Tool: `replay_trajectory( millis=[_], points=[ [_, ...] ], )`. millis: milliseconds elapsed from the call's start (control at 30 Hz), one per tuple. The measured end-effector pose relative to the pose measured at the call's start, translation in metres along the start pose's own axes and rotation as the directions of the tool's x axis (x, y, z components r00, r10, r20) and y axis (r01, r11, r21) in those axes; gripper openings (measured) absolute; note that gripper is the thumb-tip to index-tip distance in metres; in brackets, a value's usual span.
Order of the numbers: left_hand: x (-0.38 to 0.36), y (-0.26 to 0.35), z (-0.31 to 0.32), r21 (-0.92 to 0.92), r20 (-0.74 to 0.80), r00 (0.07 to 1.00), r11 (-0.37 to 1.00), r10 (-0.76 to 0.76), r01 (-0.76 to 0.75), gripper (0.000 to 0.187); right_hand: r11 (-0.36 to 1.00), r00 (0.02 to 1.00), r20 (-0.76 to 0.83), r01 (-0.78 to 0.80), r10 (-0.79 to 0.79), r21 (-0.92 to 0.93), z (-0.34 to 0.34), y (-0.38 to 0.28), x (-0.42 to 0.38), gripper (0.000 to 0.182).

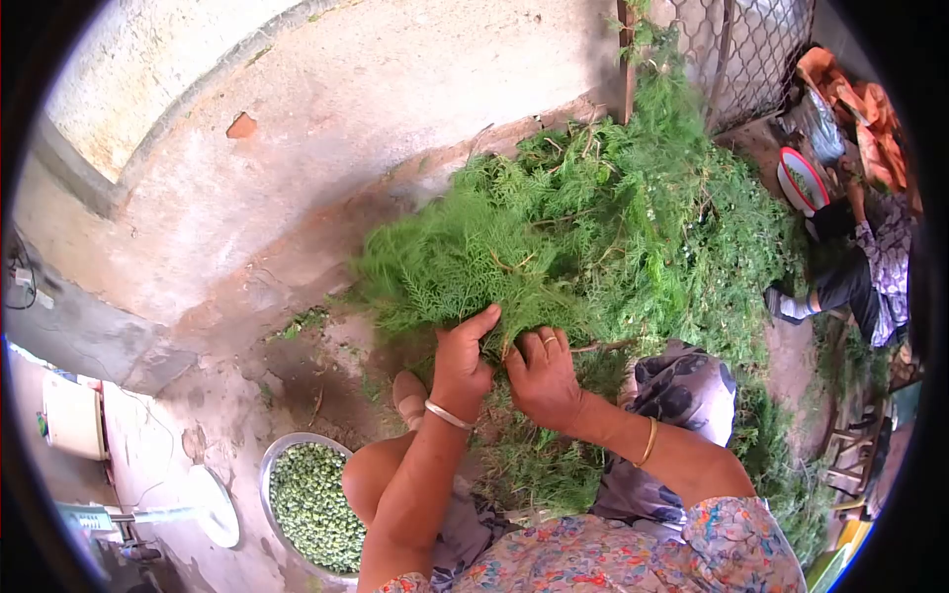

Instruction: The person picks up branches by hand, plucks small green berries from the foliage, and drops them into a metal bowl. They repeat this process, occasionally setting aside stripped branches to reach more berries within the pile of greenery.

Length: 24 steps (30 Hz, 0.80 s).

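Note:
My left hand (463, 364) is closed around the lower part of a feathery green conifer branch (445, 262), which fans out blurred above it. Close beside it, my right hand (546, 383) has its fingers bent in a pinch at the base of the sprigs. A thin twig (603, 346) sticks out just past its knuckles. What lies between the right fingertips is hidden by the hand. Behind both hands spreads a big heap of cut conifer branches (672, 237). By my knee stands a metal basin (269, 474) holding many small green cones or berries (316, 504).
A plastered wall (326, 128) runs along the back, with a wire mesh gate (761, 59) at upper right. At the right sits another person (880, 262) near a red-rimmed bowl (803, 181). A round white fan (210, 506) stands at lower left.

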<state>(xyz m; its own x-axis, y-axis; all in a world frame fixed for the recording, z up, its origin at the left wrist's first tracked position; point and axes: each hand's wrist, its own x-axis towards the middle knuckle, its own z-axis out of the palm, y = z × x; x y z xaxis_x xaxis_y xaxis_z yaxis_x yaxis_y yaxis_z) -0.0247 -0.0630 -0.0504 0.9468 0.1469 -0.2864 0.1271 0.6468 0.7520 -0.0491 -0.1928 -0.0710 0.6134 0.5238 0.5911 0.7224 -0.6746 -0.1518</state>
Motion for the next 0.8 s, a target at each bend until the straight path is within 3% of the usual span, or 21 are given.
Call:
replay_trajectory(
  millis=[33,100,133,200,233,300,333,367,433,467,500,567,600,633,700,767,800],
  points=[
    [0.0,0.0,-0.005,0.004,0.001,1.0,1.0,-0.001,0.001,0.023,1.0,1.0,-0.003,-0.004,0.004,0.001,-0.003,-0.001,-0.001,0.038],
    [0.002,-0.001,-0.013,-0.045,0.038,0.994,0.994,-0.1,0.101,0.025,0.976,0.997,0.064,-0.045,0.032,0.214,-0.014,-0.003,0.0,0.039],
    [0.001,-0.001,-0.015,-0.021,0.014,0.996,0.996,-0.085,0.085,0.03,0.976,0.997,0.059,-0.051,0.04,0.21,-0.018,-0.002,0.0,0.039],
    [-0.003,0.003,-0.016,-0.026,0.042,0.996,0.996,-0.083,0.085,0.033,0.902,0.998,0.033,-0.064,0.055,0.427,-0.025,0.0,-0.001,0.039],
    [-0.007,0.006,-0.016,-0.038,0.06,0.995,0.996,-0.078,0.08,0.036,0.901,0.998,0.033,-0.07,0.062,0.427,-0.032,0.003,-0.001,0.039],
    [-0.016,0.013,-0.013,-0.021,0.08,0.992,0.995,-0.1,0.102,0.041,0.538,0.864,0.281,-0.485,0.419,0.689,-0.047,0.015,0.004,0.054],
    [-0.019,0.016,-0.012,-0.019,0.143,0.984,0.994,-0.107,0.111,0.044,0.52,0.825,0.162,-0.479,0.541,0.707,-0.041,0.023,0.007,0.055],
    [-0.021,0.017,-0.011,-0.016,0.206,0.972,0.993,-0.112,0.118,0.047,0.518,0.823,0.162,-0.481,0.544,0.707,-0.034,0.032,0.006,0.055],
    [-0.022,0.019,-0.012,-0.037,0.265,0.956,0.989,-0.126,0.141,0.05,0.448,0.63,0.358,-0.759,0.69,0.473,-0.026,0.049,0.004,0.053],
    [-0.023,0.02,-0.012,-0.061,0.323,0.937,0.985,-0.132,0.159,0.052,0.307,0.552,0.585,-0.828,0.595,0.47,-0.038,0.053,0.011,0.052],
    [-0.022,0.019,-0.014,-0.059,0.328,0.935,0.985,-0.133,0.16,0.052,0.306,0.552,0.581,-0.827,0.598,0.472,-0.031,0.053,0.007,0.052],
    [-0.021,0.017,-0.022,-0.017,0.382,0.921,0.995,-0.082,0.096,0.056,-0.322,0.368,0.803,-0.776,0.468,0.543,-0.007,0.045,-0.003,0.044],
    [-0.021,0.018,-0.023,-0.015,0.383,0.92,0.995,-0.085,0.098,0.056,-0.407,0.223,0.883,-0.822,0.412,0.398,-0.044,0.037,0.022,0.028],
    [-0.021,0.019,-0.024,0.005,0.366,0.927,0.997,-0.079,0.083,0.057,-0.409,0.222,0.883,-0.822,0.414,0.398,-0.039,0.039,0.02,0.028],
    [-0.021,0.019,-0.023,0.023,0.352,0.933,0.997,-0.079,0.075,0.059,-0.378,0.462,0.687,-0.596,0.56,0.709,-0.025,0.046,0.011,0.018],
    [-0.021,0.022,-0.017,-0.023,0.285,0.958,0.999,-0.023,0.031,0.061,-0.421,0.508,0.67,-0.526,0.541,0.739,-0.028,0.054,0.009,0.018],
    [-0.018,0.021,-0.019,-0.057,0.287,0.958,0.998,0.013,0.003,0.058,-0.354,0.541,0.587,-0.477,0.602,0.804,-0.034,0.054,0.013,0.019]
  ],
)
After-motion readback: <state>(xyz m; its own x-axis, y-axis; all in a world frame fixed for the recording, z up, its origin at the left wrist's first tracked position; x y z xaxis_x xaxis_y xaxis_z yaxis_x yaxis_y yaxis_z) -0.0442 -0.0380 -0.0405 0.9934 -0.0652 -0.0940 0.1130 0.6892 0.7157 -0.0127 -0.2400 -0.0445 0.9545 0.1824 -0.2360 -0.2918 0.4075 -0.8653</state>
